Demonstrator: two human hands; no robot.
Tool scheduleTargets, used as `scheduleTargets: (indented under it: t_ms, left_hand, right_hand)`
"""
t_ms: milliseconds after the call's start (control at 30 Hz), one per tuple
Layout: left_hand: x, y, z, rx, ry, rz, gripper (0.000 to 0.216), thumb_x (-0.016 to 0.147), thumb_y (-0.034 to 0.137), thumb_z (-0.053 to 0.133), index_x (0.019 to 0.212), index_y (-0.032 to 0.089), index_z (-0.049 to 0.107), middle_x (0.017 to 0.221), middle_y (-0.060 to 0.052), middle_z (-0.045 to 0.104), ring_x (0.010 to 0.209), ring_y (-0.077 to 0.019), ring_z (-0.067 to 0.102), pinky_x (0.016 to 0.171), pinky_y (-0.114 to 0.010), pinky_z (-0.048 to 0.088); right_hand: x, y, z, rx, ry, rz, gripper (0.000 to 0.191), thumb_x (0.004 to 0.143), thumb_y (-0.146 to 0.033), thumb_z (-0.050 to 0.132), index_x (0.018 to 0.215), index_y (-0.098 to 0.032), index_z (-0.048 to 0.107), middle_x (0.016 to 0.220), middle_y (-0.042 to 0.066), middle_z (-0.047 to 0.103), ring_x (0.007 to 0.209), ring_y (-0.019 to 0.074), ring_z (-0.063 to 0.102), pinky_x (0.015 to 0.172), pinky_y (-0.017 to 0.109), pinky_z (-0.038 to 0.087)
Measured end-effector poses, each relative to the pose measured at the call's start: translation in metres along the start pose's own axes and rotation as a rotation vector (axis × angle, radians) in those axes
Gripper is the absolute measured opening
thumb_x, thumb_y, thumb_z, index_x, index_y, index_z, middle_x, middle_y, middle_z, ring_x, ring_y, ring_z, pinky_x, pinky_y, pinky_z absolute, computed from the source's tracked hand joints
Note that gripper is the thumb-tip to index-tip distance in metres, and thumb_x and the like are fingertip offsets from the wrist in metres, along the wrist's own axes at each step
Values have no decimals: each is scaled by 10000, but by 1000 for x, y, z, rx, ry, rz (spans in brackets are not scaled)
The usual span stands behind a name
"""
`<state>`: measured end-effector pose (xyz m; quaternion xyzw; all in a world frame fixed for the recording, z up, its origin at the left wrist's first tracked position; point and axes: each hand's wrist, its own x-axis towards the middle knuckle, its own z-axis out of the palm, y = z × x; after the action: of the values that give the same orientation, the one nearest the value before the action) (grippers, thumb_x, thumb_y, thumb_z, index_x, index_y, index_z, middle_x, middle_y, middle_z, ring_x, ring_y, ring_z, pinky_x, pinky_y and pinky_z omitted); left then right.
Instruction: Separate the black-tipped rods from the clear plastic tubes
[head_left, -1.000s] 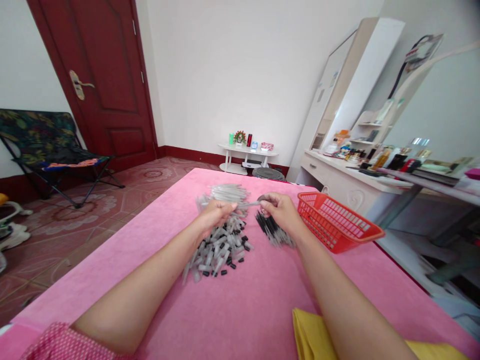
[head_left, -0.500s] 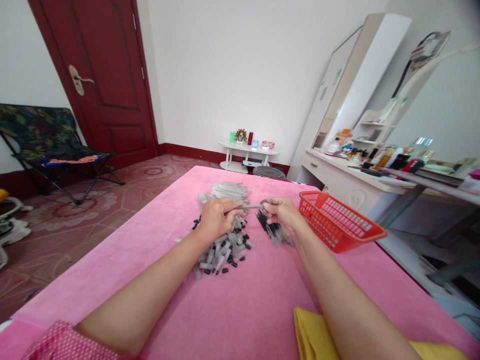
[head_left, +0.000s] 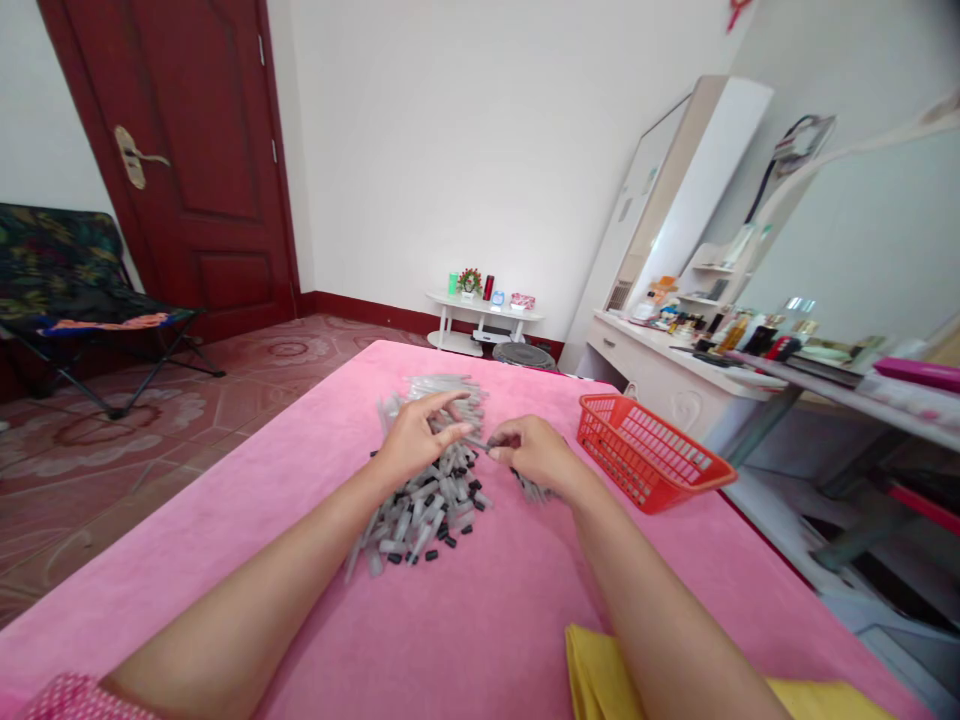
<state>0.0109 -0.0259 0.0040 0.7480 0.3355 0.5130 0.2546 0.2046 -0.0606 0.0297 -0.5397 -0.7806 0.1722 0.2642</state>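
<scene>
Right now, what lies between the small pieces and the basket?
Head view shows the right hand and, partly hidden by it, thin rods on pink cloth.

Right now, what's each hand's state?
Left hand: open, thumb and fingers apart; whether it touches the tube, can't tell.
Right hand: closed, pinching a slim grey tube.

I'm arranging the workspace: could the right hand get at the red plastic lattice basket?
Probably yes: only pink fabric shows between the right hand and the basket, though that hand holds a slim grey rod.
</scene>
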Motion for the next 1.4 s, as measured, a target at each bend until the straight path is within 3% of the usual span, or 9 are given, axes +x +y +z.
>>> scheduleTargets:
  t_ms: [133, 233, 300, 433, 567, 733, 867, 1133, 1400]
  left_hand:
    - [3, -11, -4, -13, 145, -85, 395, 783, 307, 555, 1147, 161, 601, 906, -53, 644, 544, -86, 503, 530, -206, 405]
    - [5, -21, -5, -56, 176, -164, 372, 781, 321, 544, 1095, 141, 633, 910, -69, 661, 521, -89, 504, 500, -208, 403]
    - [5, -25, -4, -94, 175, -200, 373, 773, 317, 552, 1084, 132, 639, 926, -80, 670, 513, -93, 516, 492, -211, 406]
    - [6, -23, -2, -145, 192, -205, 347, 757, 305, 566, 1044, 133, 660, 928, -84, 685, 491, -92, 524, 484, -213, 409]
    - [7, -19, -2, -159, 196, -221, 331, 748, 291, 573, 1016, 123, 672, 878, -83, 693, 476, -92, 518, 462, -211, 403]
    - [6, -22, 1, -147, 181, -214, 301, 758, 256, 557, 991, 110, 678, 858, -82, 689, 464, -83, 516, 460, -210, 405]
    - [5, -24, 2, -129, 152, -202, 258, 759, 231, 547, 931, 111, 697, 762, -60, 681, 453, -82, 502, 448, -202, 385]
    - [6, -30, 2, -122, 133, -217, 236, 755, 228, 550, 901, 121, 701, 735, -53, 682, 455, -90, 510, 455, -209, 398]
    - [4, -35, 5, -115, 105, -227, 244, 755, 222, 555, 924, 124, 701, 767, -60, 689, 451, -83, 510, 447, -204, 402]
  right_hand:
    - [-2, 19, -24, -52, 139, 118, 143, 680, -241, 578, 698, -164, 698, 631, 17, 647, 607, 149, 569, 542, 233, 387]
    - [-7, 51, -70, -200, 404, 267, 214, 696, -282, 560, 773, -144, 705, 746, 71, 683, 694, 182, 603, 613, 263, 415]
    - [-15, 78, -102, -374, 464, 409, 241, 695, -327, 556, 776, -162, 712, 779, 94, 688, 734, 208, 617, 616, 279, 409]
    - [-37, 125, -143, -612, 299, 721, 243, 641, -353, 585, 747, -188, 727, 725, 130, 682, 680, 243, 635, 548, 297, 394]
    - [-49, 133, -149, -681, 146, 854, 278, 616, -393, 613, 783, -206, 733, 796, 140, 688, 719, 286, 639, 547, 328, 405]
    - [-24, 86, -120, -669, 333, 556, 283, 718, -423, 539, 839, -244, 721, 840, 92, 696, 772, 255, 625, 581, 309, 404]
    - [14, 46, -70, -422, 193, 241, 175, 697, -301, 584, 752, -198, 714, 763, 54, 698, 699, 176, 615, 594, 249, 407]
    - [44, 23, 28, -132, 118, 221, 129, 680, -242, 595, 697, -188, 711, 659, 20, 679, 642, 150, 597, 558, 222, 394]
    - [32, 26, 57, -149, 45, 170, 186, 696, -221, 607, 849, -223, 711, 835, 20, 706, 762, 157, 611, 647, 227, 410]
